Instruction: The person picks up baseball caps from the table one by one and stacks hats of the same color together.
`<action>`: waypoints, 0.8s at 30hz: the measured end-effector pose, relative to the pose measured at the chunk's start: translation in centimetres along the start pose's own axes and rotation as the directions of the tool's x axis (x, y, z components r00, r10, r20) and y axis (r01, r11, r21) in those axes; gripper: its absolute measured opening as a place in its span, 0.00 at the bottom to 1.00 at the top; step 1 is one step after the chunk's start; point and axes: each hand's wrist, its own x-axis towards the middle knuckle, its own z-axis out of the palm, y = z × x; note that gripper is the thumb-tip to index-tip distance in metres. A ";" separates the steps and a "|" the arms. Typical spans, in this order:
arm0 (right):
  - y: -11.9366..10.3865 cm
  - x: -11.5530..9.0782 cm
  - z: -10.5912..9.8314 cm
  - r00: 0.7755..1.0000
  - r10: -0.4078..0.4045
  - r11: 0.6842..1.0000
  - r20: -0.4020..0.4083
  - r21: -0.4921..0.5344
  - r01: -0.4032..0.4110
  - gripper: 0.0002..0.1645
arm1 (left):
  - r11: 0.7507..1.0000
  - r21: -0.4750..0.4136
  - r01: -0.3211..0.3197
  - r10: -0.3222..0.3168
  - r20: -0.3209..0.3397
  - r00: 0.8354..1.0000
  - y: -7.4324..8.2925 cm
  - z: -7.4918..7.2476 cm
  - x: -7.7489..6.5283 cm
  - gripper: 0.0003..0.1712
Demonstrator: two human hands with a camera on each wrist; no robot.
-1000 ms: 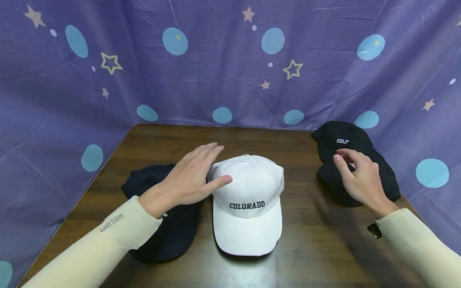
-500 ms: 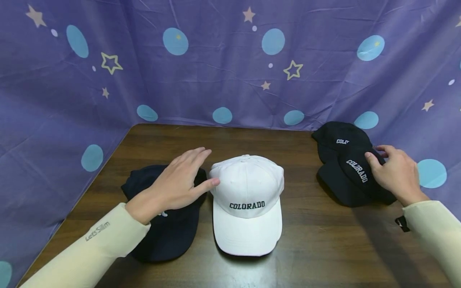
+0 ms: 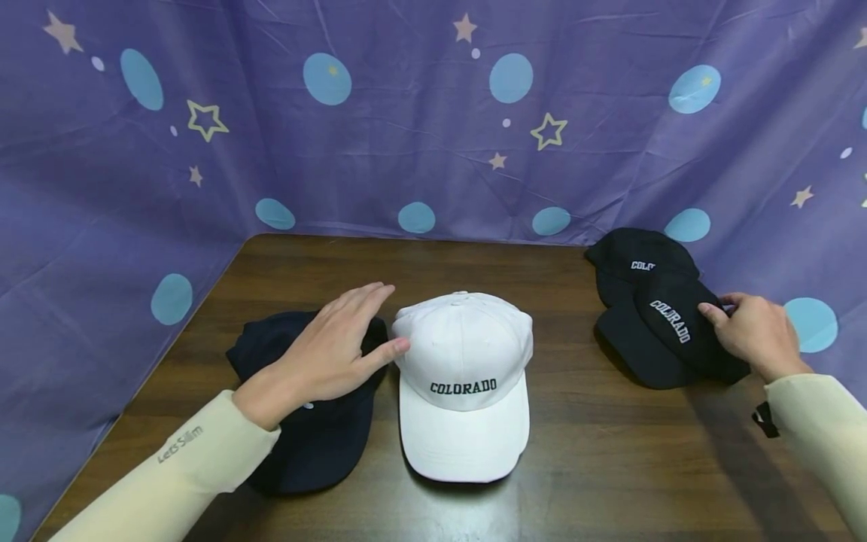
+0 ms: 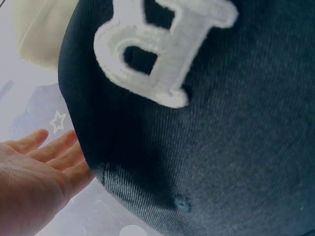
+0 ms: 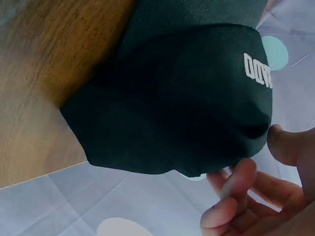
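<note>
My left hand [image 3: 328, 350] is held flat with straight fingers over a navy cap [image 3: 321, 448], hiding much of its crown. The left wrist view shows a white letter patch [image 4: 167, 54] on this cap. Beside it, a white cap [image 3: 463, 440] lettered COLORADO faces me, and my left thumb tip overlaps its left side. Over at the right, my right hand [image 3: 759, 331] pinches the crown of a black COLORADO cap [image 3: 646, 350] between thumb and fingers. In the right wrist view, the thumb is at the crown of the black cap [image 5: 182, 103], with curled fingers at its lower edge.
Behind the gripped cap sits another black cap [image 3: 640, 248], partly covered by it. All the caps are on a brown wooden table [image 3: 562, 452]. A purple cloth [image 3: 406, 150] with stars and blue dots hangs along the back and sides.
My right hand has moved right, from over the front black cap to its crown's right side, uncovering its lettering. My left hand has drawn back slightly left, off the white cap's crown.
</note>
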 end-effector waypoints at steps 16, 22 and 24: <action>1.0 0.4 0.9 0.999 0.052 0.995 -0.005 0.082 -0.052 0.35 | 1.000 -0.018 0.021 -0.020 0.005 1.000 -0.2 0.7 -0.5 0.48; 0.9 0.2 1.3 0.992 0.116 0.983 -0.049 0.145 -0.108 0.34 | 1.000 -0.023 0.015 -0.015 0.003 1.000 -0.2 0.8 -0.5 0.48; 0.8 0.1 1.3 0.991 0.121 0.983 -0.065 0.147 -0.110 0.33 | 1.000 -0.025 0.019 -0.019 0.006 1.000 -0.3 0.8 -0.5 0.48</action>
